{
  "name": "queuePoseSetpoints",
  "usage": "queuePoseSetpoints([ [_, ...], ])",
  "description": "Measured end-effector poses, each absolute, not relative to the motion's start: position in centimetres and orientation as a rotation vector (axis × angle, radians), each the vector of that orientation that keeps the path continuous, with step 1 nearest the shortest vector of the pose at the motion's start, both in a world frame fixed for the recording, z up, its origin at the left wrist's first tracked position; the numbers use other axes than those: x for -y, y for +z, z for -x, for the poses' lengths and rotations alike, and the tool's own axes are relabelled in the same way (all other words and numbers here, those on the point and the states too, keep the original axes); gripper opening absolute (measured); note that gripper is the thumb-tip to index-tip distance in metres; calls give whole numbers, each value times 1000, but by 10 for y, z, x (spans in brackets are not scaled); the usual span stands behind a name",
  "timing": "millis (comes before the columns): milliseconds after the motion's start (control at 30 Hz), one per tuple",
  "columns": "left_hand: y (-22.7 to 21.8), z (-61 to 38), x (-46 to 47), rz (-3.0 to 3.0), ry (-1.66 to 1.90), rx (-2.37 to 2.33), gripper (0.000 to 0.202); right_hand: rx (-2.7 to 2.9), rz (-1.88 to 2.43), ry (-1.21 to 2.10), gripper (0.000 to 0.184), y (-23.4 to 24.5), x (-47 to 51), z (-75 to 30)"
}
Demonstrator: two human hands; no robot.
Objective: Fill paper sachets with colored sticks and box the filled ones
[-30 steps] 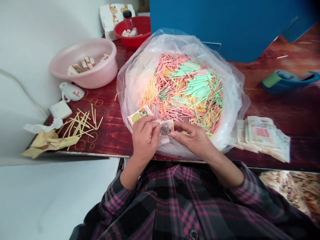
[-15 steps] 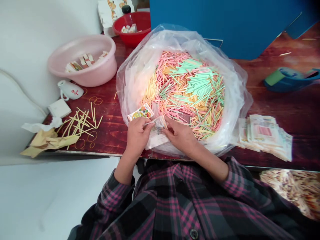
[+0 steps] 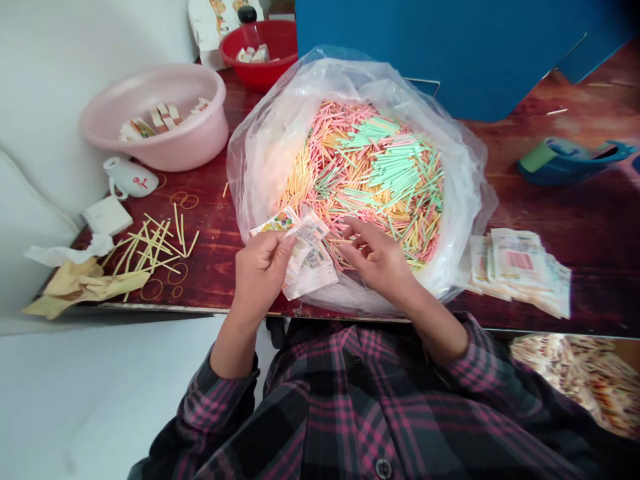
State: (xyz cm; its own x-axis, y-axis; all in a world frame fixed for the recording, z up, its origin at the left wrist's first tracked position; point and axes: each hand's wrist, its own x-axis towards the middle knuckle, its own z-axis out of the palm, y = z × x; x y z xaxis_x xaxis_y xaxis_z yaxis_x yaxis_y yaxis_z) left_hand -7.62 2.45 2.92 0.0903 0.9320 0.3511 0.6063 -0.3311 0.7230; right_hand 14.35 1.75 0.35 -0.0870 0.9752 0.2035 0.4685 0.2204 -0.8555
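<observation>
My left hand (image 3: 263,270) pinches several small printed packets (image 3: 311,257), some with a colourful picture side and some showing a clear, printed side. They fan out over the near rim of a big clear plastic bag (image 3: 260,153). Inside the bag lies a heap of short thin sticks (image 3: 395,167) in pink, mint green, yellow and orange. Just right of the packets, my right hand (image 3: 377,260) hovers over the sticks, fingers bent and apart. Nothing clearly shows in its fingers.
A stack of flat packets (image 3: 525,267) lies right of the bag. Leftward are loose yellow sticks (image 3: 150,247), rubber bands, crumpled paper (image 3: 83,287), a white mug (image 3: 131,179) and a pink basin (image 3: 155,150). Behind stand a red bowl (image 3: 280,50), a blue box (image 3: 425,47) and a tape dispenser (image 3: 570,163).
My right hand has let go of the packet and moved right, its fingers opening. The packets in my left hand now lie more fanned out. The view has shifted slightly.
</observation>
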Motion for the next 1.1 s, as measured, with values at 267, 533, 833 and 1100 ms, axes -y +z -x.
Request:
queuePoseSetpoints([
  [267,29,36,-5,-2125,717,-1086,37,1405,1242,1087,35,16,24,-170],
  [533,31,31,8,-2006,538,-954,29,1569,1399,746,53,-1,53,-171],
  [833,7,12,11,-2321,673,-963,25,1801,1404,608,35,10,14,-207],
  [1100,-11,2,17,-2742,392,-924,25,2490,1656,291,25,11,-9,-204],
])
